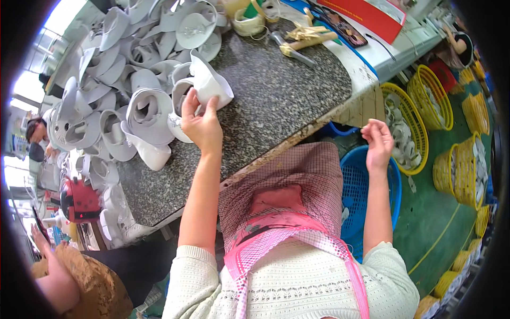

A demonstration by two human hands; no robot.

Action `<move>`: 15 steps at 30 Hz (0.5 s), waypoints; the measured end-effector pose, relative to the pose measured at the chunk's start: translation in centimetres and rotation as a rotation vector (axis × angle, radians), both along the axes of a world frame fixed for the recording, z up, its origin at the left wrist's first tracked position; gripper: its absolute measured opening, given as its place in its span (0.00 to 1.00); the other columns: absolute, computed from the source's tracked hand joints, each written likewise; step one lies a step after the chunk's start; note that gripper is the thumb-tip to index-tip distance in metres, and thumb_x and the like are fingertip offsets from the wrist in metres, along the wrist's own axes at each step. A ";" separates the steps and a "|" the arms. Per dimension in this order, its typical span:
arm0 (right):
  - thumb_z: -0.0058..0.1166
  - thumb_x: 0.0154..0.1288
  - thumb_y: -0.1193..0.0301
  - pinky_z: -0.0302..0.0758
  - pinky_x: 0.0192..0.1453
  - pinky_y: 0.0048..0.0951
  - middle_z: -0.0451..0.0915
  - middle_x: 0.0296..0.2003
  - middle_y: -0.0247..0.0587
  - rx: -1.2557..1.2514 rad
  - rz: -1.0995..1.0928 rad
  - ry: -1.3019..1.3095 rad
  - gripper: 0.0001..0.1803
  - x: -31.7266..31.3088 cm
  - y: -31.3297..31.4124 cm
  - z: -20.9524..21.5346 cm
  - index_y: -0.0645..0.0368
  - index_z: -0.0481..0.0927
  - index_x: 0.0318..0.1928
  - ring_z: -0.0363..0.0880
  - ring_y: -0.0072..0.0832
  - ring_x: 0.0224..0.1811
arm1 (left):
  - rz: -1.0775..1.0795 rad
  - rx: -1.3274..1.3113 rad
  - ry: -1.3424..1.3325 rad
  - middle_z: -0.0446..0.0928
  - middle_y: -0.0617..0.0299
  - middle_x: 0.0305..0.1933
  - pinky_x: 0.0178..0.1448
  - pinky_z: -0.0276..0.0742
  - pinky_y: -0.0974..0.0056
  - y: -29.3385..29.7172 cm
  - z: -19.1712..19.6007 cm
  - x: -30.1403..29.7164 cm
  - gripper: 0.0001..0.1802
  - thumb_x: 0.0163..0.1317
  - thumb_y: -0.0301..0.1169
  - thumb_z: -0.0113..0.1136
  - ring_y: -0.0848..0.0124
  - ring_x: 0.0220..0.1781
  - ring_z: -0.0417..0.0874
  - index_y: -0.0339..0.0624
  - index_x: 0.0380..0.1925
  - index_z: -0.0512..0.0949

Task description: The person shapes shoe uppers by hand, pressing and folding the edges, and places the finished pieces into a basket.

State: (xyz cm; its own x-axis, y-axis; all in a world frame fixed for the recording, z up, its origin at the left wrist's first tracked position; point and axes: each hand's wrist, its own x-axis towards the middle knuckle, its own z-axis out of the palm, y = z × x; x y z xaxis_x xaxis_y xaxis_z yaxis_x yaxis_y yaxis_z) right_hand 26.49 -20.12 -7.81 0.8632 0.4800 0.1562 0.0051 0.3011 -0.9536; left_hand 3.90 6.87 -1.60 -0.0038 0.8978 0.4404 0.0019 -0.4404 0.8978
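My left hand grips a white curved moulded piece between thumb and fingers, held over the near side of a heap of similar grey-white pieces. The heap covers the left and far part of a speckled dark stone tabletop. Off the table's right edge, my right hand is raised above a blue plastic basket. Its fingers curl together, and nothing shows in them.
On the far tabletop lie a tape roll, a wooden-handled tool and a phone. Yellow baskets of pale pieces stand on the green floor at right. A person sits at lower left, near a red machine.
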 end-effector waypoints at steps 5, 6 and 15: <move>0.54 0.57 0.69 0.72 0.44 0.22 0.77 0.39 0.40 -0.057 0.406 -0.376 0.18 -8.7 10.8 6.7 0.63 0.72 0.47 0.76 0.23 0.40 | -0.048 0.058 0.070 0.76 0.55 0.43 0.42 0.73 0.70 -1.2 -0.9 -1.6 0.24 0.48 0.23 0.64 0.72 0.41 0.76 0.40 0.48 0.72; 0.56 0.56 0.67 0.72 0.44 0.24 0.76 0.41 0.41 -0.086 0.433 -0.507 0.23 -9.6 13.3 7.1 0.63 0.70 0.50 0.76 0.24 0.41 | -0.035 0.089 0.142 0.76 0.54 0.42 0.42 0.73 0.69 -1.5 -1.1 -1.8 0.24 0.48 0.23 0.64 0.72 0.41 0.77 0.41 0.48 0.72; 0.49 0.62 0.69 0.73 0.34 0.20 0.78 0.32 0.36 0.169 0.643 0.073 0.12 -11.2 21.7 6.5 0.66 0.74 0.41 0.75 0.18 0.31 | -0.190 0.107 0.504 0.75 0.51 0.44 0.48 0.71 0.62 -0.7 -0.1 -6.2 0.23 0.50 0.25 0.60 0.60 0.45 0.76 0.40 0.49 0.71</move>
State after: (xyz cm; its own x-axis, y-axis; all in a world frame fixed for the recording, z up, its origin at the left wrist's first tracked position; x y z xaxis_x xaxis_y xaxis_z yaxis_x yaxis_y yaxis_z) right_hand 15.29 1.58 -1.35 0.4242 0.8768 0.2263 -0.2884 0.3677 -0.8841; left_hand -2.27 6.14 -1.75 0.3894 0.8121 0.4347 0.3314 -0.5638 0.7565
